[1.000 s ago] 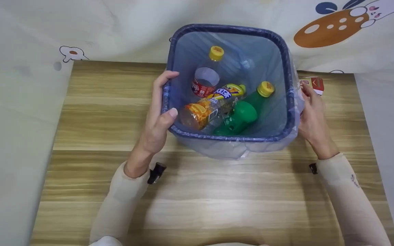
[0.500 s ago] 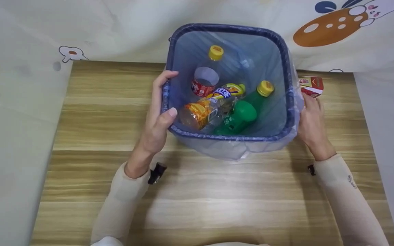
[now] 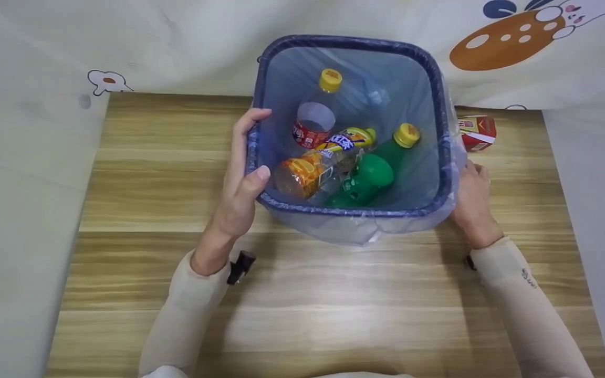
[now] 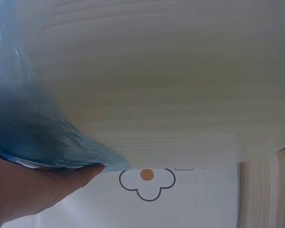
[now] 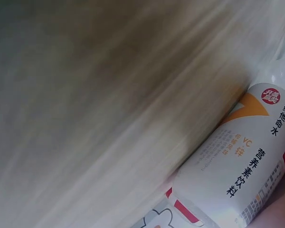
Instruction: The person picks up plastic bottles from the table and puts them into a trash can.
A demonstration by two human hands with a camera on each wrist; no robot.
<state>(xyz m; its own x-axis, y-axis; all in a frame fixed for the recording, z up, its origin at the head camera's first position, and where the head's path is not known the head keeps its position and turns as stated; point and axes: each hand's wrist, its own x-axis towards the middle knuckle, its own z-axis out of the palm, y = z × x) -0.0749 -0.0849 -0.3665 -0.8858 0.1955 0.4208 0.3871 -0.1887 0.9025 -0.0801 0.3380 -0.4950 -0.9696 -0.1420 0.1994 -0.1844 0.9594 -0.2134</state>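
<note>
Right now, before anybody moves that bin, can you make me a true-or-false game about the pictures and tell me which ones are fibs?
1. The left grip is on the rim of the bin. True.
2. Nothing is inside the bin. False: an orange-labelled bottle is in there with others.
3. A red carton is outside the bin. True.
4. All caps showing are red. False: there is a yellow cap.
5. The right wrist picture shows a white-labelled bottle. True.
</note>
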